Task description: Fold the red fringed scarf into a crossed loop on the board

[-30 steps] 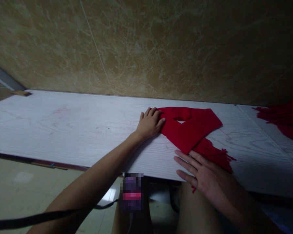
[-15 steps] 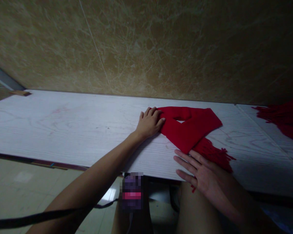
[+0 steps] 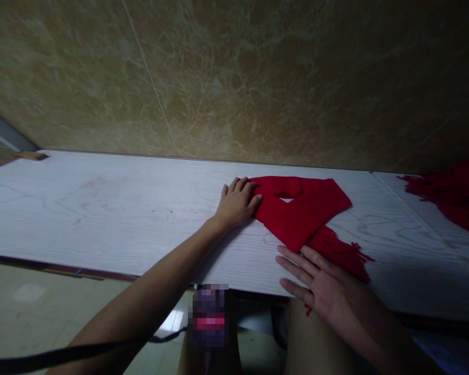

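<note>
A red scarf with fringed ends lies folded on the white wood-grain tabletop, with a small gap of table showing through its folds. My left hand rests flat, palm down, on the scarf's left end, fingers apart. Palm up at the table's front edge, my right hand has its fingers stretched out beside the scarf's near corner and touches the fringe. Part of the fringe is hidden behind this hand, and a few red strands hang below it.
Another red fringed cloth lies on the table at the far right. A brown marbled wall stands along the back edge. A pixelated object hangs below the front edge, near a black strap. A wooden block sits at the back left.
The view has tilted up slightly, so everything appears a little lower. My hands and the scarf keep their places relative to each other.
</note>
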A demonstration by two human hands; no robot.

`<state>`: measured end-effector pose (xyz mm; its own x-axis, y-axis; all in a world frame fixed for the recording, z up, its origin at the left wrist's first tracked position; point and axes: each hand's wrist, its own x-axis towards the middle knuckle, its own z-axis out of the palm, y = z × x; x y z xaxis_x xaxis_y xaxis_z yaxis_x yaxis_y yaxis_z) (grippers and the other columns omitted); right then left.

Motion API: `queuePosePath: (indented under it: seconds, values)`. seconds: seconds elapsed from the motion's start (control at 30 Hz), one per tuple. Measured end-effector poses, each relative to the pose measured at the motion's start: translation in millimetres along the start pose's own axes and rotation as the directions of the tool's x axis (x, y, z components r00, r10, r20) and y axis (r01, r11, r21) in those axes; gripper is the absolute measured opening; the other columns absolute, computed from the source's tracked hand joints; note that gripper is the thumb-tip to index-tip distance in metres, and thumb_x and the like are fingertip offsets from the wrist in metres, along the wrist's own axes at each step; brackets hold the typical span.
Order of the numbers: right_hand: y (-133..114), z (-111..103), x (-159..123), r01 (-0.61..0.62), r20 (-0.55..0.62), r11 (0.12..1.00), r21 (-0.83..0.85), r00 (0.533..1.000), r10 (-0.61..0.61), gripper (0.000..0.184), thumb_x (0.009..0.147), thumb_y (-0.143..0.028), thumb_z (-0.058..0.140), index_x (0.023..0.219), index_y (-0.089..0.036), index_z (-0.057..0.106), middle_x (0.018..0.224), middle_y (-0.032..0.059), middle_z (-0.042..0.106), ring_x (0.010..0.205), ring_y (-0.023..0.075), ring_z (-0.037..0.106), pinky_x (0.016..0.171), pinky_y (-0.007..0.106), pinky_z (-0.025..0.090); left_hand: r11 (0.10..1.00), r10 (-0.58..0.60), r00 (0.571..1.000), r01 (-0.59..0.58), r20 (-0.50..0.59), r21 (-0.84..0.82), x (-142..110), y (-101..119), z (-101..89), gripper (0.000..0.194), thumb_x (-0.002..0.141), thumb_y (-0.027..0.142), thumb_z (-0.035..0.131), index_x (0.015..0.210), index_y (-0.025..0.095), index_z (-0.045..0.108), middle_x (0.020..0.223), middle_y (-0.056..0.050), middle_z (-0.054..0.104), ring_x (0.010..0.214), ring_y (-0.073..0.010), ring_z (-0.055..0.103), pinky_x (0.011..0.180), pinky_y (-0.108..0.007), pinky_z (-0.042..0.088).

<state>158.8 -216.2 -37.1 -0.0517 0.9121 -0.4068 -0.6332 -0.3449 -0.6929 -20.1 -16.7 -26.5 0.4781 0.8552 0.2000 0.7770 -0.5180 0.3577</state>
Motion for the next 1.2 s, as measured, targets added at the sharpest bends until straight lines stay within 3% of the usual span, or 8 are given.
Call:
queuePosePath:
  seconds: [0.37, 0.87, 1.2]
  values:
    - [0.5, 0.1, 1.1, -0.014, -0.022, 1.0, 0.017, 1.0, 0.015, 0.052, 0.053, -0.047, 0.102, 0.1, -0.035, 0.082, 0.132, 0.0099, 0.078, 0.134, 0.0361, 0.066, 0.097, 0.052, 0.063, 1.0, -0.02, 1.0, 0.02, 0.016, 0.004, 0.0, 2.1, -1.1, 0.048, 0.111, 0.044, 0.044, 0.152, 0.022, 0.054, 0.169, -0.011, 0.043, 0.16, -0.0344, 0.029, 0.129, -0.062, 0.025]
    - [6.9, -5.8, 3.4, 0.019, 0.017, 1.0, 0.024, 1.0, -0.02, 0.044, 0.067, -0.053, 0.092, 0.106, -0.036, 0.08, 0.142, 0.011, 0.073, 0.139, 0.0366, 0.062, 0.106, 0.06, 0.056, 1.0, -0.005, 1.0, 0.005, 0.007, 0.002, 0.1, 0.5, -0.4, 0.047, 0.11, 0.044, 0.045, 0.151, 0.022, 0.055, 0.168, -0.011, 0.044, 0.159, -0.0337, 0.03, 0.129, -0.061, 0.026]
    - [1.5, -4.1, 2.4, -0.023, 0.003, 1.0, -0.005, 1.0, 0.023, 0.052, 0.059, -0.051, 0.098, 0.106, -0.036, 0.08, 0.14, 0.0103, 0.074, 0.141, 0.0368, 0.06, 0.105, 0.058, 0.057, 1.0, 0.007, 1.0, -0.007, 0.0, -0.008, -0.2, 0.4, -1.2, 0.046, 0.11, 0.044, 0.044, 0.15, 0.024, 0.055, 0.167, -0.011, 0.045, 0.159, -0.0332, 0.032, 0.128, -0.06, 0.027]
